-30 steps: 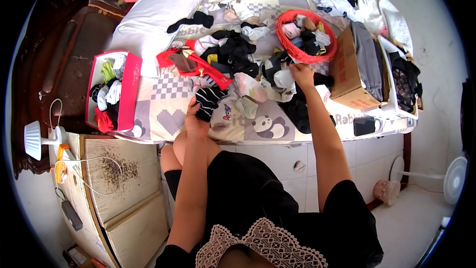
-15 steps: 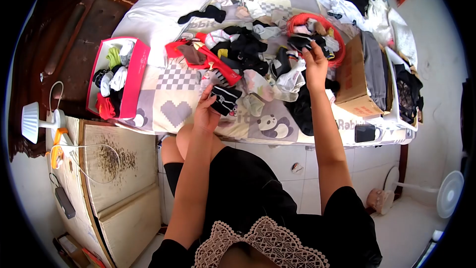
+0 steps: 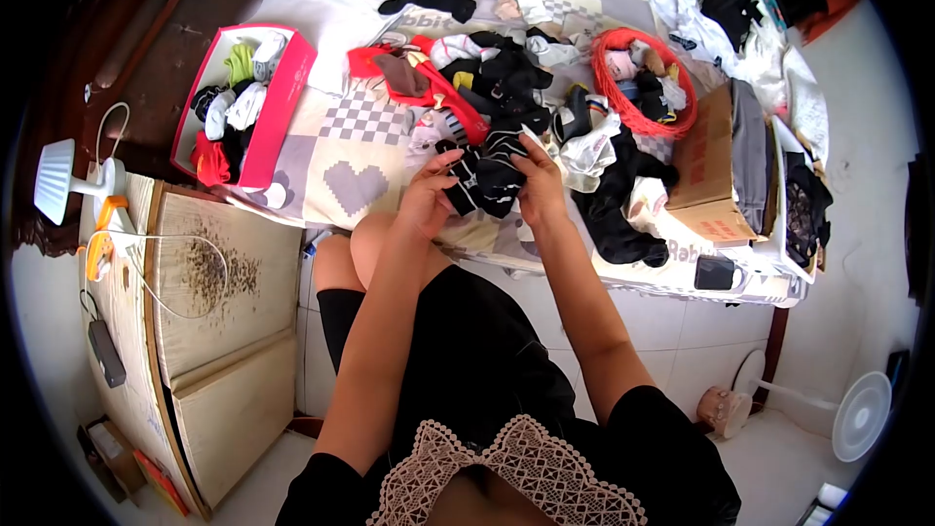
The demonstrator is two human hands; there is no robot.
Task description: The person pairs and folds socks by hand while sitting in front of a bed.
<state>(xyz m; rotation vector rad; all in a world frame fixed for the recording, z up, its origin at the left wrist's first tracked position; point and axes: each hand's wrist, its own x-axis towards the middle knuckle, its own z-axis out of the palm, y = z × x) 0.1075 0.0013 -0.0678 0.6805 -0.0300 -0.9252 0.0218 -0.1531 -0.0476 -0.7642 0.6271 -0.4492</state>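
Observation:
My left hand [image 3: 427, 197] is closed on a black sock [image 3: 464, 185] with white line markings. Pinched in my right hand [image 3: 542, 183] is another black sock [image 3: 500, 175] with pale markings, and the two socks meet side by side above the bed's near edge. Just beyond them lies a heap of socks and small clothes, with black pieces [image 3: 511, 83] and a red garment [image 3: 458, 102]. White socks [image 3: 588, 154] and a long black piece [image 3: 623, 209] lie to the right of my right hand.
A pink-red box [image 3: 276, 122] of socks stands on the bed at left. On the right are a red wire basket [image 3: 623, 115] holding socks, a cardboard box [image 3: 703, 170] with grey cloth, and a black phone-like object [image 3: 715, 273]. A wooden cabinet [image 3: 219, 282] stands at lower left.
My right hand has come from the red basket back toward my left hand, bringing a black sock beside the one held there. The view has shifted slightly.

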